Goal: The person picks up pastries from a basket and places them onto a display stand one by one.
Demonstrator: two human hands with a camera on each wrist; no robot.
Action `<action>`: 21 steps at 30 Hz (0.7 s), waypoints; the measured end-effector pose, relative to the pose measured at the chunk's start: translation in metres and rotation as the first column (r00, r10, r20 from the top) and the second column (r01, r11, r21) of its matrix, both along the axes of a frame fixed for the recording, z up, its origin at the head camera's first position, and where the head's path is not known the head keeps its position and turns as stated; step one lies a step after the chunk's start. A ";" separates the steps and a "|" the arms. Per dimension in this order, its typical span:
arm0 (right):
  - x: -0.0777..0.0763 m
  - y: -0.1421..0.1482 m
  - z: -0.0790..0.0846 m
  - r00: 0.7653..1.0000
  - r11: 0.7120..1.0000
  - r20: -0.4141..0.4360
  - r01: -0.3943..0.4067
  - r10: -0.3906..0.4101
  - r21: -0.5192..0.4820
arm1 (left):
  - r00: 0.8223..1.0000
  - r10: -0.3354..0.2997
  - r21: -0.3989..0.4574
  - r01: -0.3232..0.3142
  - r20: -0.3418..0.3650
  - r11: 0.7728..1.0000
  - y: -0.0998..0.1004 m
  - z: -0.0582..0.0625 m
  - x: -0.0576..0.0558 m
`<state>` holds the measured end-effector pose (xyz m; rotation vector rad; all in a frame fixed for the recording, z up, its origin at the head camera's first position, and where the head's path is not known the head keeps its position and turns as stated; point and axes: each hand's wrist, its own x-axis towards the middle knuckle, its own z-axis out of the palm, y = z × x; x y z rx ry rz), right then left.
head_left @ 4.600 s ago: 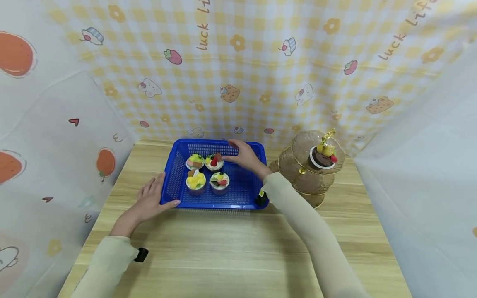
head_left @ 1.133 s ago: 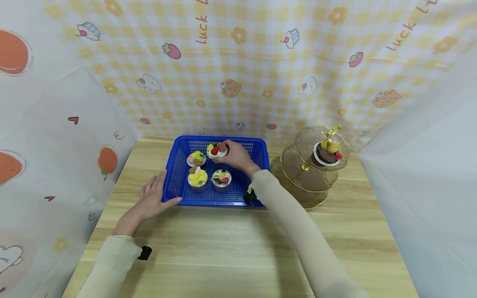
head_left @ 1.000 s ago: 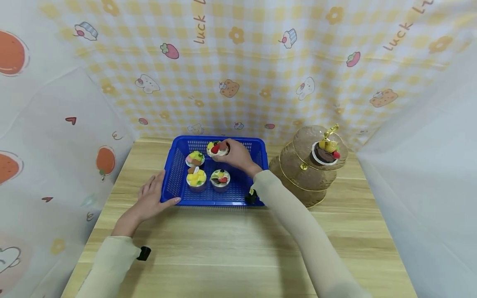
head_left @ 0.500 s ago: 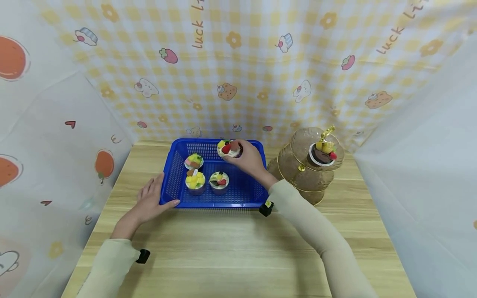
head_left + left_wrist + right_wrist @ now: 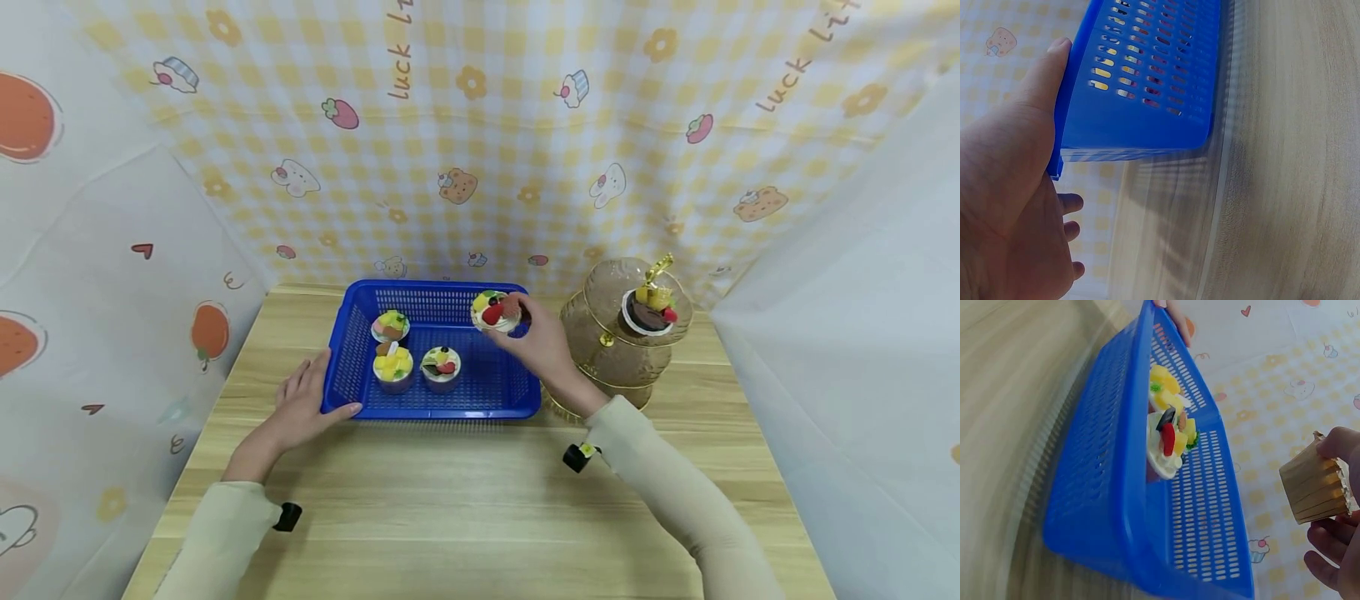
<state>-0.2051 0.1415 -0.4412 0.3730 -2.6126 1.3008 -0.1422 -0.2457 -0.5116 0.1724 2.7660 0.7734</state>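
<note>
My right hand [image 5: 542, 343] pinches a cupcake [image 5: 491, 313] by its sides, above the right back of the blue basket [image 5: 450, 413]. White cream, a strawberry, yellow fruit and a brown piece top it; the right wrist view shows its ridged brown cup [image 5: 1313, 484], tilted. Inside the basket's left half are three more fruit cupcakes: one at the back [image 5: 391, 326], one with yellow cubes [image 5: 393, 367] in front, and one with a red slice [image 5: 441, 367]. My left hand [image 5: 300, 408] rests at the basket's front left corner, fingers straight along the side, thumb [image 5: 1047, 72] on the rim.
To the right of the basket stands a tiered brown see-through stand [image 5: 626, 358] with gold edges and a gold handle [image 5: 660, 267]. A chocolate cupcake [image 5: 647, 315] sits on its top tier. Behind the wooden table [image 5: 450, 517] hangs a yellow checked cloth [image 5: 495, 150].
The right hand has taken hold of the back cupcake, lifted it and carried it rightward, leaving three in the basket. The left hand has stayed at the basket's corner.
</note>
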 end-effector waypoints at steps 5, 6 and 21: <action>0.014 0.017 0.000 0.999 0.998 -0.012 0.053 -0.052 0.029 | 1.000 0.000 0.003 0.000 -0.006 1.000 0.000 0.001 0.000; 0.017 0.021 -0.001 0.998 0.997 -0.011 0.063 -0.063 0.036 | 1.000 0.000 0.004 0.000 -0.006 1.000 0.000 0.002 0.001; 0.053 0.066 -0.009 0.980 0.985 -0.113 0.169 -0.163 0.046 | 1.000 -0.005 -0.001 0.005 -0.008 1.000 -0.001 -0.002 0.001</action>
